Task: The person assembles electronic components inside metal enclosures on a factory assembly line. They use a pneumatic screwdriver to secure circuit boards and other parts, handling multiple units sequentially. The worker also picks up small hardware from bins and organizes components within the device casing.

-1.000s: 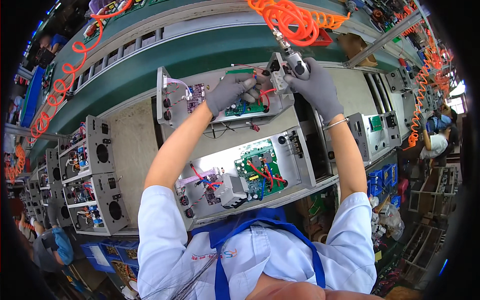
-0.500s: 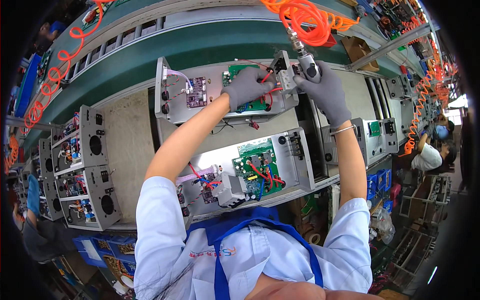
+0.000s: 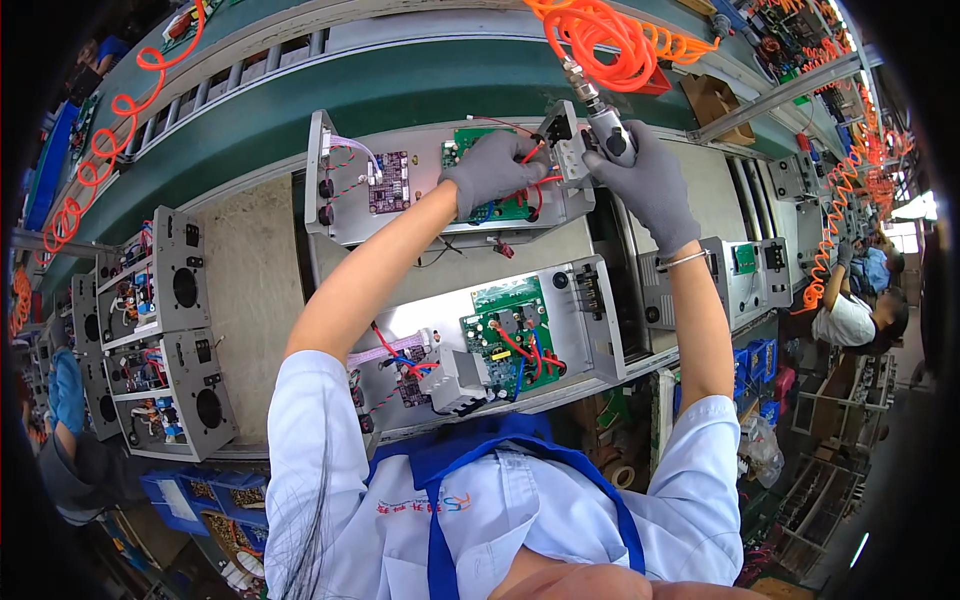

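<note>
My left hand (image 3: 494,176), in a grey glove, is closed with its fingertips on a red wire (image 3: 534,153) over the green circuit board of the far metal chassis (image 3: 350,222). A grey-gloved grip is around a silver air screwdriver (image 3: 608,128): that is my right hand (image 3: 652,192), at the right end panel of the chassis. Beside its fingers sits a light grey terminal block (image 3: 571,157); the screwdriver's tip is hidden. A purple circuit board (image 3: 389,183) lies in the chassis's left part. Nearer me rests a second open chassis (image 3: 612,340) with a green board and red and blue wires.
Orange coiled air hose (image 3: 605,45) runs up from the screwdriver. Several grey units (image 3: 190,390) are stacked at left, more (image 3: 765,275) at right. Blue parts bins (image 3: 185,500) stand at lower left. Another person (image 3: 850,320) is at far right.
Both hands stay at nearly the same spots on the far chassis. The screwdriver tilts slightly. The view has shifted a little.
</note>
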Tool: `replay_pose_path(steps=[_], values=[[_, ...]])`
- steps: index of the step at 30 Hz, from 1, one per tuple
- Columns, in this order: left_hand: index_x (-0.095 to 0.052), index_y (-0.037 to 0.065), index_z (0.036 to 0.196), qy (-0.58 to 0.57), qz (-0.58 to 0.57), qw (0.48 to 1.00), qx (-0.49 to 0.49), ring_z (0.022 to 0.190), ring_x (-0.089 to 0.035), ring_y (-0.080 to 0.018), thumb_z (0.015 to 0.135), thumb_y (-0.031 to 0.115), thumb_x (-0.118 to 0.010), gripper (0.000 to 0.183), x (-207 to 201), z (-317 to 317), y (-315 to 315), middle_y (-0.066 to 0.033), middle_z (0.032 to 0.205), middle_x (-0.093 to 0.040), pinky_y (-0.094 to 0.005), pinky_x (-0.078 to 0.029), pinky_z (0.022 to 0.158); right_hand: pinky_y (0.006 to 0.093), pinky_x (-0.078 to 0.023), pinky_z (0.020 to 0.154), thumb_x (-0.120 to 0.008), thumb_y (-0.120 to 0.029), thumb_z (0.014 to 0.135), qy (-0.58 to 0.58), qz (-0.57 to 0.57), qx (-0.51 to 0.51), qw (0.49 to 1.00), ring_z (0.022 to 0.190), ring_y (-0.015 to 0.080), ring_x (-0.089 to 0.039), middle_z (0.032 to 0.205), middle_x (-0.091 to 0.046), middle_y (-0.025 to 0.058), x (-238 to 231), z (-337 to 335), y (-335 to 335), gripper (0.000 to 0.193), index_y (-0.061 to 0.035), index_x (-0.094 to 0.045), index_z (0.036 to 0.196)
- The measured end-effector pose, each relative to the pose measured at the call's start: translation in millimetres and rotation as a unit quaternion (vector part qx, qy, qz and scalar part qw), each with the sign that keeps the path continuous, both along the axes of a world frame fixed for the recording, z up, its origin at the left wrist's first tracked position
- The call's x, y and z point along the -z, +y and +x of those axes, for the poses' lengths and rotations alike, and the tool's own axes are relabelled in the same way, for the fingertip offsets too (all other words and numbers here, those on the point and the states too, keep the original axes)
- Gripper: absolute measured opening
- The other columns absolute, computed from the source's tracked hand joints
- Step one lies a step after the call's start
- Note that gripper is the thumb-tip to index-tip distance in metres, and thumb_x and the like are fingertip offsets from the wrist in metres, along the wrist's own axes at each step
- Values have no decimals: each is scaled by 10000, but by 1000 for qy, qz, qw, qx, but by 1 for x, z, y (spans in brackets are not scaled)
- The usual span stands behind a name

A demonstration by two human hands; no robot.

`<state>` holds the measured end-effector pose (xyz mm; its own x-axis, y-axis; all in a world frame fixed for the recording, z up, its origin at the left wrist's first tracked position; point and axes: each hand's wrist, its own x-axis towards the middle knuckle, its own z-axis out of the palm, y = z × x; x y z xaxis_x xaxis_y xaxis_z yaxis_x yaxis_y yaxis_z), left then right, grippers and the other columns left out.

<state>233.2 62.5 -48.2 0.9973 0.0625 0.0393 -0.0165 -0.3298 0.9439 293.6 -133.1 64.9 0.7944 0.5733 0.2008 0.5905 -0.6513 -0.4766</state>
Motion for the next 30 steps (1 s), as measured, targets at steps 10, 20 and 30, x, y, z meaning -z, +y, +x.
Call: replay_pose_path(steps=[10, 20, 30], values=[[-708, 44, 913, 17, -13, 1000, -2, 698, -622, -154, 798, 288, -683, 271, -4, -1, 0, -78, 779, -679, -298, -484, 680, 415, -518, 737, -731, -389, 727, -31, -27, -35, 999, 831, 334, -675, 885, -680, 162, -1, 0, 2, 505, -32, -598, 1058], [-580, 67, 1205, -51, 119, 984, -123, 957, -657, -328, 642, 473, -799, 728, -12, -14, -36, -161, 1045, -669, -416, -506, 844, 385, -510, 746, -739, -366, 730, -9, -23, -29, 999, 822, 288, -671, 873, -672, 156, -1, 4, 6, 519, -6, -594, 1074], [-610, 87, 1188, -55, 167, 975, -137, 924, -647, -354, 680, 476, -782, 662, -5, -6, -37, -184, 966, -680, -433, -497, 809, 266, -484, 525, -703, -263, 810, 151, 228, -13, 962, 572, 109, -598, 727, -642, 95, -36, -15, -2, 348, 20, -614, 993]])
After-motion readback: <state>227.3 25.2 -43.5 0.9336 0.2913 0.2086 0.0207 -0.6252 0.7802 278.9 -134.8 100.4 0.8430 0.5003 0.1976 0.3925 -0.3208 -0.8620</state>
